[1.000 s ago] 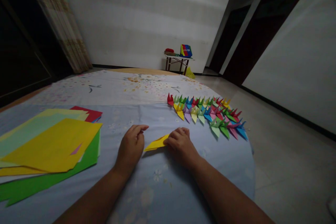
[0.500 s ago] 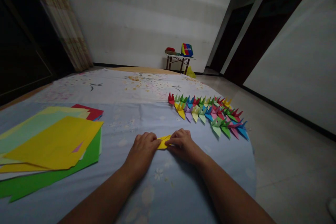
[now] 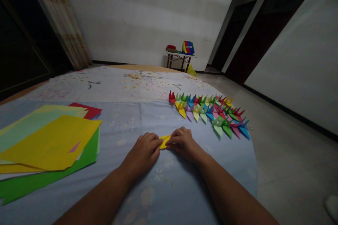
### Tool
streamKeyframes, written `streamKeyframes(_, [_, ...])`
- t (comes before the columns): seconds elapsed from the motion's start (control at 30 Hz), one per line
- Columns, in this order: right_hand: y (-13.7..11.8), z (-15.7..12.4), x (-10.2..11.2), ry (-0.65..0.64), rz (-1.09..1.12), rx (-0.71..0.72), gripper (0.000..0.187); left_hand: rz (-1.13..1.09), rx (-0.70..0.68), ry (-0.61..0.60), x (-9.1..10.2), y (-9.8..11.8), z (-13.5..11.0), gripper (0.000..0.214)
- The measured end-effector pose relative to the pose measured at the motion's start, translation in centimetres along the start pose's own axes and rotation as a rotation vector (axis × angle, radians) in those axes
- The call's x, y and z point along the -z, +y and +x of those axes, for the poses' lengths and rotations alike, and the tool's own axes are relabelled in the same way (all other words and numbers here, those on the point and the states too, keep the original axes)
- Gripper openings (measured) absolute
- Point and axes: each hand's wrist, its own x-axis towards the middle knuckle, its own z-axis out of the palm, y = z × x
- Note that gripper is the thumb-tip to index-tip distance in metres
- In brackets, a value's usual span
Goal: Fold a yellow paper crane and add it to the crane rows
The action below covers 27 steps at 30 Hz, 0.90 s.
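A small folded yellow paper (image 3: pixel 165 140) lies on the pale blue flowered sheet (image 3: pixel 169 190) in front of me. My left hand (image 3: pixel 144 153) rests on its left end with curled fingers pressing it down. My right hand (image 3: pixel 183 142) pinches its right end, fingers closed. Most of the paper is hidden under the two hands. Behind my right hand stand rows of several folded paper cranes (image 3: pixel 210 114) in red, green, blue, yellow and pink.
A loose stack of coloured paper sheets (image 3: pixel 47 144), yellow on top, green and red beneath, lies at the left. The sheet's edge drops to a tiled floor (image 3: pixel 285 154) on the right. A small table with coloured items (image 3: pixel 181 54) stands by the far wall.
My left hand moved right onto the yellow paper, and both hands drew together over it. The paper, earlier a long strip showing between the hands, is now mostly covered.
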Motion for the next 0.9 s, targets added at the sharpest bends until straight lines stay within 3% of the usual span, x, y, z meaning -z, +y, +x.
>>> streamKeyframes(0.3, [-0.5,0.1,0.2,-0.029,0.068,-0.076,0.014,-0.131,0.089,0.049,-0.1,-0.2,0.0,0.016])
streamKeyframes(0.57, [-0.9,0.6,0.0,-0.034,0.059,-0.197,0.012,-0.063,0.228,0.044,-0.4,0.4,0.5,0.018])
streamKeyframes(0.9, [-1.0,0.8,-0.5,0.002,0.024,-0.231,0.012,-0.042,0.320,0.080,-1.1,0.4,0.7,0.016])
